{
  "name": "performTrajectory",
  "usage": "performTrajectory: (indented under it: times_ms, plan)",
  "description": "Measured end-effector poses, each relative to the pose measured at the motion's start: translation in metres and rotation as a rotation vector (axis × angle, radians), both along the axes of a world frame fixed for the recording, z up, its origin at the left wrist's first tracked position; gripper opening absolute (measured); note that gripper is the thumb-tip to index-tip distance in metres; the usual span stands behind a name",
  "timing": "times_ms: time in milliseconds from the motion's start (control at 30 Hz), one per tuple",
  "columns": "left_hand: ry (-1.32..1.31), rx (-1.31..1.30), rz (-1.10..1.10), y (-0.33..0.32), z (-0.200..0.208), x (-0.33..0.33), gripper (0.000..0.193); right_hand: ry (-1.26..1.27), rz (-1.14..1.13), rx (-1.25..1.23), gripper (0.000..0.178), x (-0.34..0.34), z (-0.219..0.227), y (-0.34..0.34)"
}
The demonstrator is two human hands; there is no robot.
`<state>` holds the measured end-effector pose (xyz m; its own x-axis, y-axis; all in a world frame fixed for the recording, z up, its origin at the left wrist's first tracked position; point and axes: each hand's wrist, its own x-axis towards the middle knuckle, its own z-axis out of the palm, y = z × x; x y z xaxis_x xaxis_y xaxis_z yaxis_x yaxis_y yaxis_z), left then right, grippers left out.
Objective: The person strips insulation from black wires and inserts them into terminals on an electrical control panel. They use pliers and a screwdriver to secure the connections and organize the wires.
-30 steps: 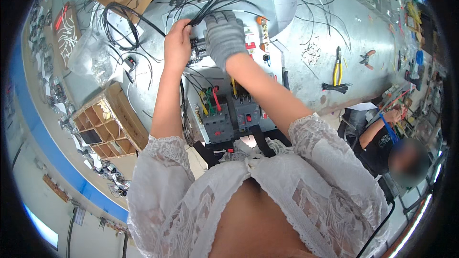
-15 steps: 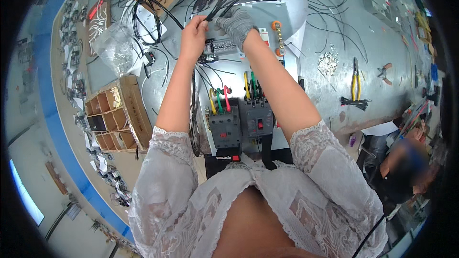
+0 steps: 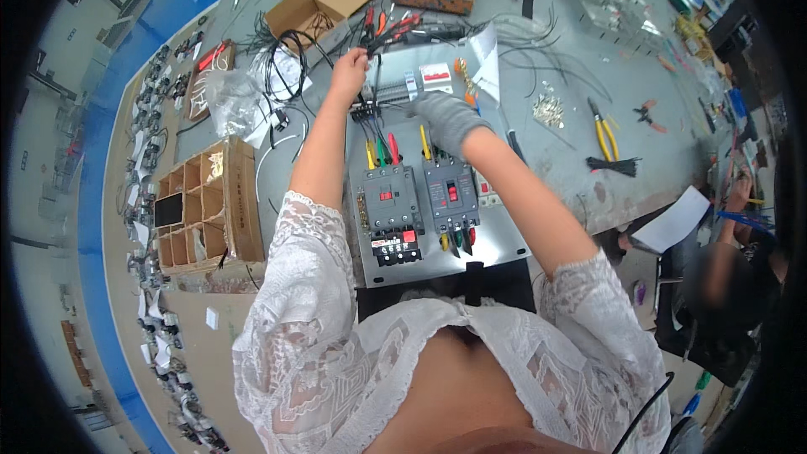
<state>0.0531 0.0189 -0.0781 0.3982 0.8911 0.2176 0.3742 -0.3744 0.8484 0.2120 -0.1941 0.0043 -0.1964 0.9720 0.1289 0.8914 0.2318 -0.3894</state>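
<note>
My bare left hand (image 3: 349, 74) is closed around black wires (image 3: 375, 67) at the far edge of a metal mounting plate (image 3: 496, 240). My right hand (image 3: 450, 120), in a grey glove, hovers over the plate beside a grey terminal block (image 3: 391, 94); its fingers are blurred and partly hidden. Closer to me, two dark circuit breakers (image 3: 391, 197) (image 3: 452, 193) sit on the plate, with yellow, green and red wires (image 3: 393, 150) at their far ends. Beyond the glove are a white breaker with a red strip (image 3: 435, 76) and a metal bar on orange insulators (image 3: 465, 82).
A divided cardboard box (image 3: 244, 202) stands left, near a clear plastic bag (image 3: 235, 101). Yellow-handled pliers (image 3: 603, 134), black cable ties (image 3: 614, 166) and small metal parts (image 3: 548, 108) lie right. An open carton (image 3: 336, 0) is at the back. Another person (image 3: 723, 286) sits at right.
My right hand has come away from the wires and moved back toward me over the plate. My left hand stays on the wires. The view has tilted, showing more of the bench's far side.
</note>
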Motion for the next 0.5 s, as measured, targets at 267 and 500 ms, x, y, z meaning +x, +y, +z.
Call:
performTrajectory:
  times_ms: [267,500]
  plan:
    - [0.017,0.075,0.030,-0.008,-0.001,0.003,0.018,0.207,-0.284,0.011,0.035,-0.003,-0.002,0.095]
    - [0.034,0.128,0.024,-0.010,-0.003,0.019,0.014,0.848,-0.396,-0.327,0.023,0.004,-0.099,0.191]
